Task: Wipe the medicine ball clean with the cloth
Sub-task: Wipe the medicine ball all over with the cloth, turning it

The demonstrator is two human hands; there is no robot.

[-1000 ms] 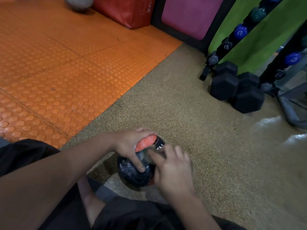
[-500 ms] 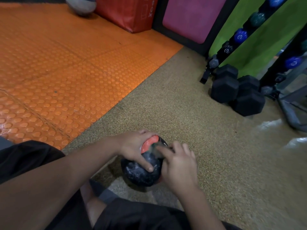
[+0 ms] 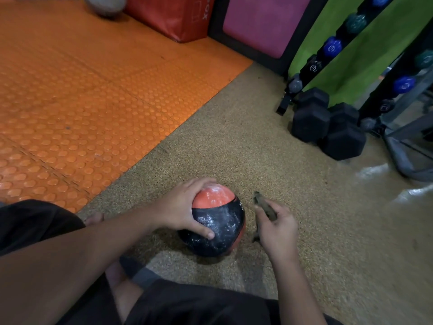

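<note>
A black and orange medicine ball (image 3: 220,221) with whitish smears sits on the speckled tan floor in front of my legs. My left hand (image 3: 180,207) grips its left side, fingers over the orange top and thumb on the black part. Just right of the ball, my right hand (image 3: 277,225) holds a small crumpled grey-brown cloth (image 3: 264,206) between its curled fingers. The cloth is off the ball, a short gap away.
Black hex dumbbells (image 3: 328,125) lie at the right beside a rack of coloured dumbbells (image 3: 332,46). An orange studded mat (image 3: 82,90) covers the left floor, with a red box (image 3: 173,15) and pink pad (image 3: 260,22) behind. A wet shiny patch (image 3: 384,181) lies at right.
My right hand has lifted the cloth off the ball's top and moved away to the right. My left hand keeps its hold and the ball has turned slightly.
</note>
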